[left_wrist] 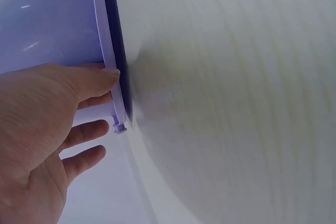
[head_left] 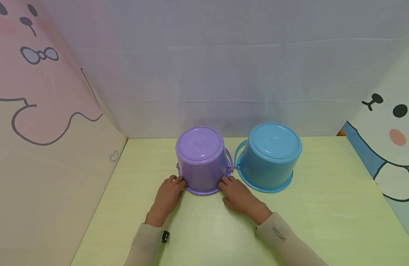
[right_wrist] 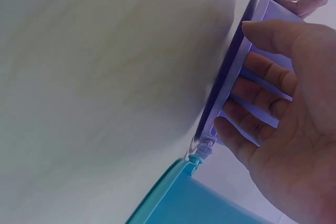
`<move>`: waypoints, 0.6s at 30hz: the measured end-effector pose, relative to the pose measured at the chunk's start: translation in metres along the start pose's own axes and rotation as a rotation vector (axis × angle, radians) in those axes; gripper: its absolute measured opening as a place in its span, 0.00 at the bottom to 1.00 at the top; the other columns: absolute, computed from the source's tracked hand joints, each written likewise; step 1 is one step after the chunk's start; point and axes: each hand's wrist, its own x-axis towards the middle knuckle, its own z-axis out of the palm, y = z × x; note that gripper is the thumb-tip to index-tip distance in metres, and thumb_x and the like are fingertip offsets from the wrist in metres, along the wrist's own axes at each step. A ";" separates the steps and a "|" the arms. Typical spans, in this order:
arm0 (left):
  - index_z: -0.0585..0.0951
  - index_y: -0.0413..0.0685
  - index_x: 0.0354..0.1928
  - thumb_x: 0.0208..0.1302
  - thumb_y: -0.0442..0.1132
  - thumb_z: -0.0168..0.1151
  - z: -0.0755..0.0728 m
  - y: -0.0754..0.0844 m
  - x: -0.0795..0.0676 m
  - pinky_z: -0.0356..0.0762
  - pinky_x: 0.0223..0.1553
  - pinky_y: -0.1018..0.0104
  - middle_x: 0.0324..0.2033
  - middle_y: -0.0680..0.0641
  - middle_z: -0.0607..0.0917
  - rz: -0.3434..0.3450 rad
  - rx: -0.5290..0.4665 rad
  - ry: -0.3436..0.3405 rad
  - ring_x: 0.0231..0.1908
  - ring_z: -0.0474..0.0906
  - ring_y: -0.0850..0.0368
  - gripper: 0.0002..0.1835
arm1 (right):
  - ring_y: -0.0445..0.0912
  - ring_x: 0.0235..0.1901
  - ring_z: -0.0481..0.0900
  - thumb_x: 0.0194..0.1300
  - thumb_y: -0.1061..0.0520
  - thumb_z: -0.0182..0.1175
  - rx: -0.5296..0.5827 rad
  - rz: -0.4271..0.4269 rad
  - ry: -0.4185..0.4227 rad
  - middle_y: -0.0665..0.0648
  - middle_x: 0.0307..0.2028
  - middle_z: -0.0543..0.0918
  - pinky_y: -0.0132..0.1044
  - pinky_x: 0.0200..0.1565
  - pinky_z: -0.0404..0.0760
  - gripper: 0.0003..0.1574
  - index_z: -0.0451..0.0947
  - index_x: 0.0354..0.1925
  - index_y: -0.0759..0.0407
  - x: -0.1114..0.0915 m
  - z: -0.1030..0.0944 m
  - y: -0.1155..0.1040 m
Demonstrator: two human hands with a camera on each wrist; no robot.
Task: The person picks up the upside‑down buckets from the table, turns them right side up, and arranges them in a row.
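Bucket of purple plastic (head_left: 202, 162), round and upturned, between left grip (head_left: 168, 194) and right grip (head_left: 239, 194).

From my feed, it stands bottom-up on the pale yellow-green tabletop (head_left: 204, 229), its rim (head_left: 203, 193) lowest. I have the left grip pinched on that rim at the near left, thumb against fingers; the right grip's fingertips touch the near right, though I can't tell whether its thumb clamps there. Just right of it I see a round, upturned blue plastic bucket (head_left: 269, 170).
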 end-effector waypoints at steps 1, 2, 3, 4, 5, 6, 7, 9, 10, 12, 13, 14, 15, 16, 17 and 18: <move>0.83 0.45 0.39 0.54 0.30 0.81 0.000 0.000 0.000 0.83 0.49 0.51 0.43 0.47 0.84 0.001 0.003 0.002 0.47 0.80 0.45 0.15 | 0.55 0.47 0.75 0.63 0.60 0.72 0.000 0.000 0.007 0.59 0.48 0.76 0.49 0.51 0.81 0.20 0.79 0.51 0.63 0.000 0.000 0.000; 0.83 0.45 0.40 0.53 0.30 0.81 0.000 0.000 0.000 0.83 0.49 0.51 0.43 0.48 0.84 0.002 0.004 0.003 0.47 0.80 0.45 0.15 | 0.55 0.47 0.75 0.63 0.61 0.72 0.001 -0.002 0.016 0.59 0.48 0.76 0.49 0.50 0.81 0.20 0.79 0.51 0.62 0.000 0.000 0.000; 0.84 0.45 0.40 0.53 0.29 0.81 0.000 0.000 0.000 0.83 0.50 0.51 0.43 0.48 0.84 0.004 0.006 0.006 0.47 0.80 0.45 0.16 | 0.55 0.46 0.75 0.63 0.61 0.72 0.001 -0.004 0.025 0.59 0.47 0.77 0.49 0.50 0.81 0.19 0.79 0.51 0.62 0.000 -0.001 0.000; 0.84 0.44 0.40 0.53 0.29 0.81 0.000 0.000 0.000 0.83 0.50 0.51 0.42 0.48 0.84 0.007 0.007 0.009 0.47 0.80 0.45 0.16 | 0.55 0.46 0.75 0.62 0.61 0.72 -0.001 -0.004 0.034 0.58 0.47 0.77 0.49 0.49 0.81 0.19 0.79 0.50 0.62 -0.001 -0.001 0.000; 0.84 0.44 0.40 0.52 0.29 0.82 -0.001 0.000 0.000 0.83 0.50 0.51 0.42 0.47 0.84 0.011 0.009 0.016 0.47 0.80 0.45 0.16 | 0.54 0.46 0.75 0.62 0.61 0.72 -0.003 -0.004 0.041 0.58 0.47 0.77 0.49 0.49 0.81 0.19 0.79 0.50 0.61 -0.001 -0.001 0.000; 0.84 0.44 0.40 0.52 0.29 0.82 -0.001 0.000 0.000 0.83 0.50 0.51 0.42 0.47 0.84 0.015 0.009 0.022 0.47 0.80 0.45 0.16 | 0.54 0.46 0.75 0.62 0.61 0.72 -0.008 -0.002 0.046 0.58 0.47 0.77 0.49 0.48 0.81 0.18 0.79 0.50 0.61 -0.001 -0.001 0.000; 0.84 0.44 0.40 0.52 0.29 0.82 -0.001 0.000 0.001 0.83 0.50 0.51 0.42 0.47 0.84 0.018 0.007 0.028 0.46 0.80 0.45 0.17 | 0.54 0.45 0.76 0.62 0.61 0.72 -0.012 0.001 0.051 0.58 0.47 0.77 0.49 0.48 0.81 0.18 0.79 0.50 0.60 -0.001 -0.001 0.000; 0.83 0.43 0.40 0.51 0.28 0.82 -0.002 0.000 0.001 0.83 0.50 0.50 0.41 0.47 0.84 0.024 0.002 0.041 0.46 0.80 0.44 0.17 | 0.54 0.45 0.76 0.63 0.61 0.72 -0.020 0.011 0.062 0.57 0.46 0.77 0.49 0.48 0.81 0.17 0.80 0.49 0.59 -0.001 -0.001 0.000; 0.83 0.43 0.40 0.50 0.28 0.82 -0.002 0.000 0.001 0.83 0.49 0.50 0.41 0.47 0.83 0.027 0.005 0.048 0.46 0.80 0.45 0.18 | 0.53 0.45 0.76 0.64 0.61 0.72 -0.027 0.017 0.070 0.57 0.46 0.77 0.49 0.49 0.81 0.16 0.80 0.49 0.59 -0.001 -0.001 -0.001; 0.82 0.44 0.39 0.49 0.28 0.83 -0.002 -0.001 0.001 0.83 0.48 0.50 0.40 0.47 0.83 0.031 0.003 0.060 0.46 0.80 0.44 0.18 | 0.53 0.46 0.76 0.66 0.62 0.69 -0.038 0.026 0.091 0.56 0.46 0.77 0.49 0.50 0.81 0.13 0.80 0.48 0.58 -0.001 -0.001 -0.001; 0.82 0.44 0.39 0.49 0.28 0.83 -0.002 -0.001 0.002 0.83 0.48 0.50 0.40 0.47 0.82 0.031 0.001 0.065 0.45 0.80 0.44 0.19 | 0.53 0.45 0.76 0.67 0.62 0.68 -0.042 0.030 0.105 0.55 0.45 0.77 0.49 0.50 0.80 0.11 0.80 0.47 0.57 -0.001 -0.001 -0.001; 0.81 0.44 0.38 0.48 0.29 0.83 -0.003 -0.001 0.002 0.83 0.47 0.50 0.39 0.47 0.82 0.032 0.002 0.071 0.45 0.80 0.44 0.19 | 0.53 0.45 0.76 0.68 0.63 0.67 -0.043 0.031 0.122 0.55 0.44 0.77 0.49 0.51 0.80 0.10 0.79 0.47 0.57 -0.001 -0.001 -0.002; 0.81 0.45 0.38 0.48 0.29 0.83 -0.003 0.000 0.002 0.82 0.47 0.50 0.39 0.48 0.81 0.030 0.002 0.076 0.45 0.80 0.44 0.19 | 0.53 0.45 0.76 0.69 0.63 0.66 -0.045 0.031 0.138 0.55 0.43 0.76 0.49 0.51 0.80 0.08 0.79 0.46 0.57 -0.001 -0.001 -0.002; 0.80 0.45 0.37 0.48 0.30 0.83 -0.003 0.000 0.003 0.82 0.47 0.50 0.38 0.48 0.81 0.028 0.004 0.082 0.45 0.80 0.44 0.19 | 0.53 0.44 0.75 0.70 0.63 0.65 -0.047 0.031 0.155 0.55 0.43 0.76 0.49 0.51 0.80 0.07 0.79 0.45 0.57 -0.001 -0.001 -0.003; 0.80 0.45 0.37 0.48 0.30 0.84 -0.003 0.000 0.003 0.81 0.46 0.49 0.38 0.48 0.80 0.024 0.000 0.088 0.45 0.80 0.43 0.19 | 0.53 0.44 0.75 0.71 0.64 0.65 -0.047 0.031 0.171 0.55 0.42 0.76 0.49 0.51 0.79 0.06 0.78 0.44 0.56 -0.001 -0.001 -0.003; 0.80 0.46 0.36 0.49 0.31 0.84 -0.004 0.000 0.003 0.81 0.46 0.49 0.38 0.48 0.80 0.021 0.001 0.096 0.45 0.80 0.43 0.19 | 0.53 0.43 0.75 0.71 0.64 0.65 -0.048 0.030 0.185 0.54 0.41 0.75 0.49 0.51 0.79 0.06 0.78 0.44 0.56 -0.001 -0.001 -0.003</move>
